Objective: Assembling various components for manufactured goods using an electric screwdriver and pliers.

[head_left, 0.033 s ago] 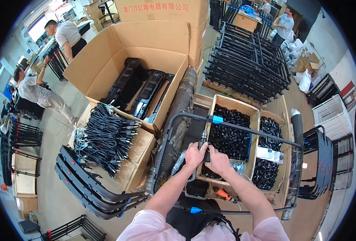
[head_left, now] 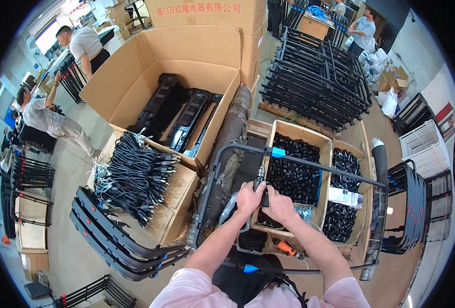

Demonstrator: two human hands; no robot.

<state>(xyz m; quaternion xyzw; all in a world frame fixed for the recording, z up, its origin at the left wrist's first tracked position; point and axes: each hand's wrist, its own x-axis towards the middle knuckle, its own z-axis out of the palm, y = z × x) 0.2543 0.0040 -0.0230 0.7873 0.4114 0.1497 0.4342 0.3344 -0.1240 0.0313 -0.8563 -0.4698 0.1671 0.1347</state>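
Close together in front of me, my left hand and my right hand both have their fingers closed. From the left fingertips rises a small dark cylindrical part with a shiny end. Between the hands a bit of black shows; what the right fingers pinch is hidden. Around my forearms lies a large black tubular frame with blue pieces on its bars. Just beyond the hands stands a wooden bin of small black plastic parts. An orange-handled tool sits below the right wrist.
At left, bundled black cables rest on a carton beside curved black bars. Behind is an open cardboard box holding black panels. Stacked black frames stand at back right. Several people work farther off, at upper left and upper right.
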